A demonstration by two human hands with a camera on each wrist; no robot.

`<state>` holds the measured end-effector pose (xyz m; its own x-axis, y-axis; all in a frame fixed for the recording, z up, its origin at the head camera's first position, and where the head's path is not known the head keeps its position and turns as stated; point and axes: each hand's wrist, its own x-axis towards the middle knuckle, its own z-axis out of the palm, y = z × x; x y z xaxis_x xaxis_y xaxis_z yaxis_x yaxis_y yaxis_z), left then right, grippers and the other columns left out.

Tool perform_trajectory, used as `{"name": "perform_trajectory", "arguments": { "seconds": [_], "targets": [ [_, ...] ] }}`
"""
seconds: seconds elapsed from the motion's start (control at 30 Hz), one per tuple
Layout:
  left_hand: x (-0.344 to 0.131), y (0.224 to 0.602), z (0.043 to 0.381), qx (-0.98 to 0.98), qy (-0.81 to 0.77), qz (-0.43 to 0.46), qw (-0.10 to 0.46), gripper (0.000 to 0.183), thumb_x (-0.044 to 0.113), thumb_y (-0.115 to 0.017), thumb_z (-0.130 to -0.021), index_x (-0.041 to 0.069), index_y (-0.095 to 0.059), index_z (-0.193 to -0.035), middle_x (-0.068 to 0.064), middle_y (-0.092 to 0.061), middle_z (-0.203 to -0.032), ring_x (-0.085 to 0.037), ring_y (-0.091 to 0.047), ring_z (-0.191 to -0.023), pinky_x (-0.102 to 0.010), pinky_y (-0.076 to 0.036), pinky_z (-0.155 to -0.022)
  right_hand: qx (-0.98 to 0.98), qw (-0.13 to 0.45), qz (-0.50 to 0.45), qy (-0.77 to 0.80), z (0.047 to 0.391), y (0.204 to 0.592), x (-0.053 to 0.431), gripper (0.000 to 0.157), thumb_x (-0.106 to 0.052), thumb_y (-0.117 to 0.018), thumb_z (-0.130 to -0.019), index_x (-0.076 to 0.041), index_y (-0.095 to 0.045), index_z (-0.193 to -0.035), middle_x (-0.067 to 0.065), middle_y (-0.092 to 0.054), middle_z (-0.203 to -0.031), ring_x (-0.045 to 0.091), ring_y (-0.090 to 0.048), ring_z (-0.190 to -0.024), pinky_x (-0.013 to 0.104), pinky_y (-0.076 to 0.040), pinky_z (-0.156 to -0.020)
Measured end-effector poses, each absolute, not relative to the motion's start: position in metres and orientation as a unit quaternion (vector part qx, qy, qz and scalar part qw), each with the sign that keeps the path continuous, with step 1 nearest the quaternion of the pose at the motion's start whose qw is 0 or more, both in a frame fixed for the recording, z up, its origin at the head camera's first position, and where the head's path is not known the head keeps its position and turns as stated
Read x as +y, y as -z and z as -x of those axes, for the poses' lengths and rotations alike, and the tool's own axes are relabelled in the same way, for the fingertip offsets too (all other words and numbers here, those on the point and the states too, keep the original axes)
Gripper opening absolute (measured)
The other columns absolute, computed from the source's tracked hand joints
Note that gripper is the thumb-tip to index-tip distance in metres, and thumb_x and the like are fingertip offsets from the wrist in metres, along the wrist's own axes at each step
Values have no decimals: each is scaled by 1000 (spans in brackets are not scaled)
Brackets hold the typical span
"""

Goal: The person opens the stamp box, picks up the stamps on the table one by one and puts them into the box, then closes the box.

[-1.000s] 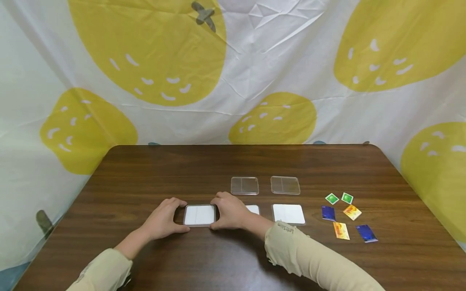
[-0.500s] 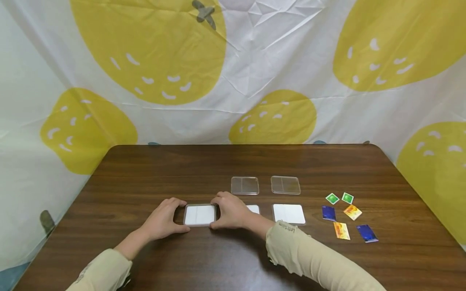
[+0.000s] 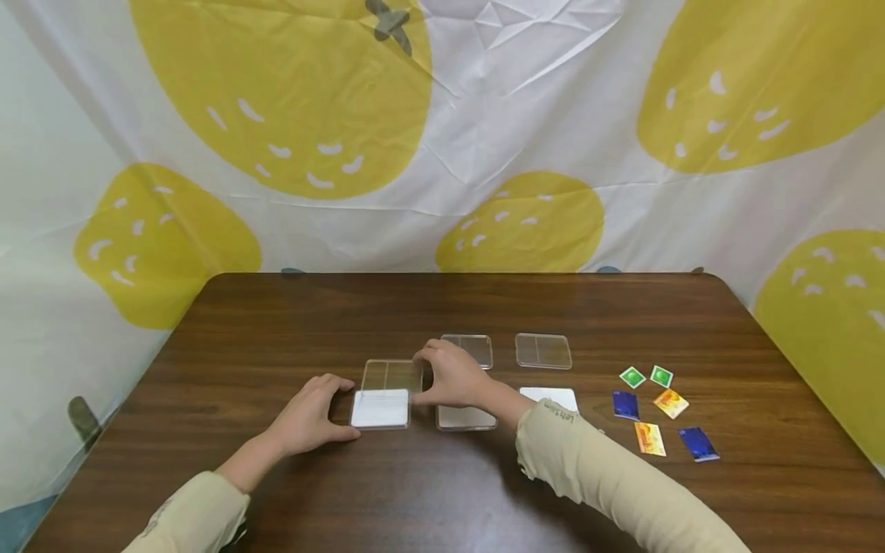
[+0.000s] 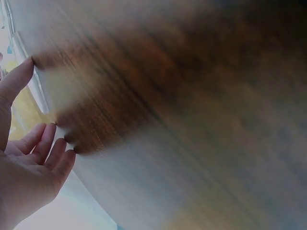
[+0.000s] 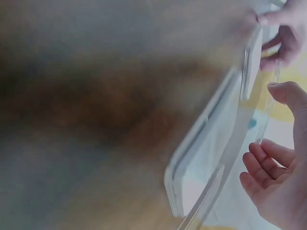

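In the head view, my right hand (image 3: 452, 374) pinches a clear plastic lid (image 3: 392, 375) by its right edge, thumb in front and fingers behind. The lid is raised and overlaps the back of a shallow case (image 3: 380, 409) with a white insert. My left hand (image 3: 314, 415) holds that case at its left corners, thumb at the front one and fingertips at the back one, fingertips down at the table in the left wrist view. From the right wrist view, the thin lid (image 5: 265, 120) spans between right thumb and fingers.
Two more white-filled cases sit to the right, the middle case (image 3: 466, 418) partly behind the right hand and the right case (image 3: 553, 398). Behind them lie two clear lids (image 3: 543, 351). Small green, blue and orange packets (image 3: 650, 438) lie at the right of the brown table (image 3: 332, 315).
My right hand has lifted the clear lid off the left case and moved it up and slightly right. My left hand has stayed at the case.
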<state>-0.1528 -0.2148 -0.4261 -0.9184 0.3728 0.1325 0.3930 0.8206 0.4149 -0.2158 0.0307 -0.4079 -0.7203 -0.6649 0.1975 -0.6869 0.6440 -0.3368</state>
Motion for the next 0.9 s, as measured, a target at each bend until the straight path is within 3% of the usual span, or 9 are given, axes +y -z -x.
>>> {"name": "perform_trajectory", "arguments": {
  "seconds": [0.37, 0.9],
  "targets": [
    [-217, 426, 152, -953, 229, 199, 20, 61, 30, -81, -63, -1, -57, -109, -10, -59, -105, -30, -50, -105, -44, -41, -90, -918, 6, -339, -205, 250, 408, 24, 50, -37, -74, -66, -3, -64, -102, 4, -58, -92, 19, -54, -88, 32, -46, -79],
    [-222, 432, 151, -939, 269, 213, 26, 58, 30, -81, -64, 2, -58, -109, -7, -59, -107, -30, -50, -107, -45, -41, -90, -926, -26, -323, -192, 265, 418, 18, 52, -35, -73, -68, -2, -63, -107, 7, -59, -98, 21, -54, -94, 33, -45, -84]
  ]
}}
